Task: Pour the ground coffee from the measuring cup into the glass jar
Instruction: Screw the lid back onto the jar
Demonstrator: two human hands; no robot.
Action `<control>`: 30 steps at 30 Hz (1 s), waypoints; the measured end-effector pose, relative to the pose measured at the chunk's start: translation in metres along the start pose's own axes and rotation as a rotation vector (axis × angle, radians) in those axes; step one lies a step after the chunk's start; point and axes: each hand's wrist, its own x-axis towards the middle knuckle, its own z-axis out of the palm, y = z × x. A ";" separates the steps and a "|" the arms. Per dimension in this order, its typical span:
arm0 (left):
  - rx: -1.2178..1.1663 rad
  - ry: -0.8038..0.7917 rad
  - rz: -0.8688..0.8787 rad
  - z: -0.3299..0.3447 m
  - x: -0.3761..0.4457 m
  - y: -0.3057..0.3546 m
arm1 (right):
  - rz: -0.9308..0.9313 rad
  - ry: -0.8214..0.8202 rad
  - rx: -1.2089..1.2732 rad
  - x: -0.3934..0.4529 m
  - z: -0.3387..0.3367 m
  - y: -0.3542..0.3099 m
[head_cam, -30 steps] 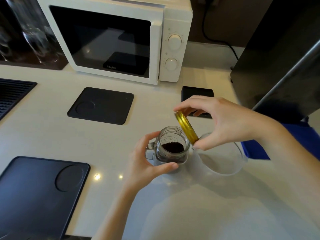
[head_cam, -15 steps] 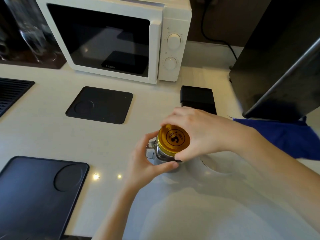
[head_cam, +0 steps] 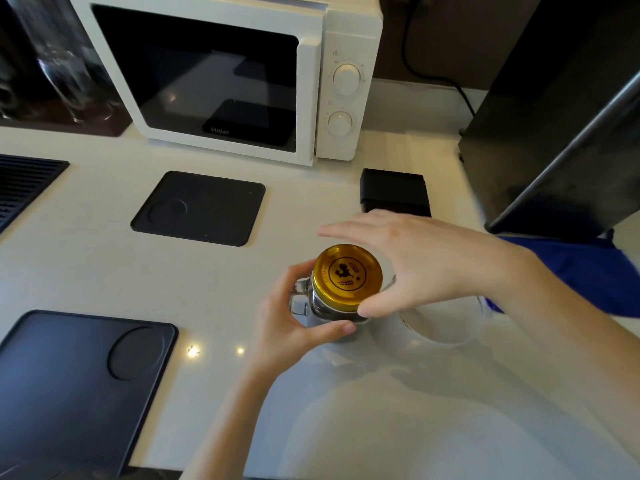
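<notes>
A small glass jar (head_cam: 320, 308) with a side handle stands on the white counter (head_cam: 104, 271). A gold lid (head_cam: 348, 273) with a dark emblem sits on its mouth and hides the coffee inside. My left hand (head_cam: 291, 327) wraps the jar from the left, thumb across its front. My right hand (head_cam: 426, 261) hovers over the lid with fingers stretched out straight. Only its thumb touches the lid's lower right rim. The clear measuring cup (head_cam: 446, 327) stands just right of the jar, partly under my right wrist.
A white microwave (head_cam: 225, 74) stands at the back. Black mats lie at the centre left (head_cam: 199, 207) and front left (head_cam: 79, 386). A black box (head_cam: 394, 195) sits behind my right hand. A dark appliance (head_cam: 561, 116) and blue cloth (head_cam: 588, 271) are on the right.
My right hand brought the gold lid down onto the jar, covering the coffee. Since then its fingers have spread off the lid. My left hand has kept hold of the jar.
</notes>
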 end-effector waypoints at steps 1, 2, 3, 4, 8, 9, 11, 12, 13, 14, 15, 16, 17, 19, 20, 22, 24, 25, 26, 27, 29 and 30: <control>-0.005 0.000 0.001 0.000 0.000 0.000 | -0.012 -0.019 0.018 -0.001 0.001 -0.001; -0.007 -0.001 0.001 0.000 0.000 0.000 | -0.021 0.001 0.009 0.000 0.003 -0.001; -0.004 -0.003 0.002 0.000 0.000 0.000 | -0.017 0.040 -0.012 0.000 0.004 -0.001; 0.005 -0.003 0.005 0.000 0.000 0.001 | -0.001 0.086 -0.036 0.000 0.003 -0.001; 0.022 0.005 0.013 0.001 0.001 0.000 | 0.013 0.111 -0.088 0.000 0.000 0.003; 0.019 0.010 0.012 0.001 0.000 -0.001 | -0.022 0.086 -0.062 0.001 0.003 0.005; 0.021 0.013 0.008 0.001 0.000 -0.001 | -0.040 0.052 0.014 0.001 0.006 0.004; 0.024 0.012 0.009 0.001 0.001 -0.002 | -0.030 0.067 0.022 0.001 0.007 0.004; 0.028 0.008 0.009 0.000 0.001 -0.002 | -0.011 0.096 0.006 0.001 0.007 0.004; 0.035 0.004 0.007 0.000 0.001 -0.001 | 0.016 0.119 -0.023 0.001 0.005 0.004; 0.040 -0.001 0.003 0.000 0.001 -0.001 | 0.044 0.135 -0.037 0.001 0.003 0.005; 0.039 -0.006 0.000 0.000 0.000 0.000 | 0.061 0.141 -0.024 0.001 0.002 0.006; 0.036 -0.007 -0.002 0.000 0.001 0.000 | 0.061 0.136 0.002 0.001 0.002 0.009; 0.033 -0.007 -0.004 0.000 0.001 -0.001 | 0.013 0.109 0.044 0.001 0.007 0.014; 0.029 -0.006 -0.006 0.000 0.001 -0.001 | -0.013 0.089 0.078 0.001 0.010 0.016; 0.026 -0.007 -0.012 0.000 0.001 0.000 | -0.041 0.063 0.175 0.002 0.014 0.015; 0.041 -0.009 -0.011 0.000 0.001 0.001 | -0.039 0.102 0.198 0.002 0.015 0.015; 0.048 -0.011 -0.009 -0.001 0.001 0.001 | -0.026 0.131 0.169 0.002 0.015 0.015; 0.055 -0.015 -0.009 -0.001 0.001 0.001 | -0.013 0.146 0.136 0.002 0.014 0.015; 0.061 -0.016 -0.010 -0.001 0.001 0.001 | -0.009 0.148 0.115 0.003 0.014 0.015; 0.065 -0.015 -0.014 -0.001 0.002 0.000 | -0.022 0.137 0.117 0.004 0.018 0.016; 0.062 -0.012 -0.018 -0.001 0.002 -0.001 | -0.026 0.134 0.135 0.005 0.021 0.016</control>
